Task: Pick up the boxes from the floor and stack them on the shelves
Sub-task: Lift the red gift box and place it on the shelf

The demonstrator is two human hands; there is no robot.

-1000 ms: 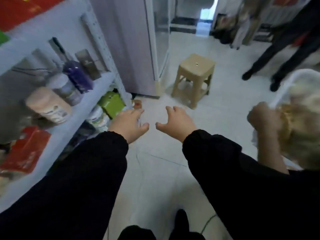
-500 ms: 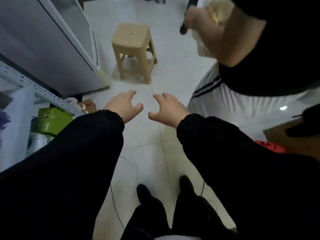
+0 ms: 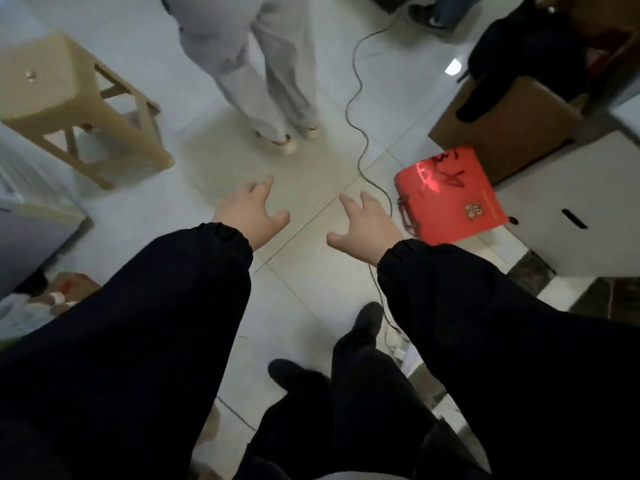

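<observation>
A flat red box [image 3: 450,194] with a handle lies on the tiled floor at the right, against a white box [image 3: 581,206] and a brown cardboard box [image 3: 509,129]. My right hand [image 3: 367,223] hovers just left of the red box, fingers spread and holding nothing. Further left, my left hand [image 3: 251,211] is stretched out over bare floor with its fingers relaxed and empty. Neither hand touches a box. The shelves are out of view.
A beige plastic stool [image 3: 65,109] stands at the upper left. A person in grey trousers [image 3: 273,74] stands straight ahead. A thin cable [image 3: 360,126] snakes across the floor past the red box. My own feet [image 3: 360,327] are below.
The view has swung right and down, away from the shelf. The red box and the cartons have come into sight, and both hands have spread apart toward the floor.
</observation>
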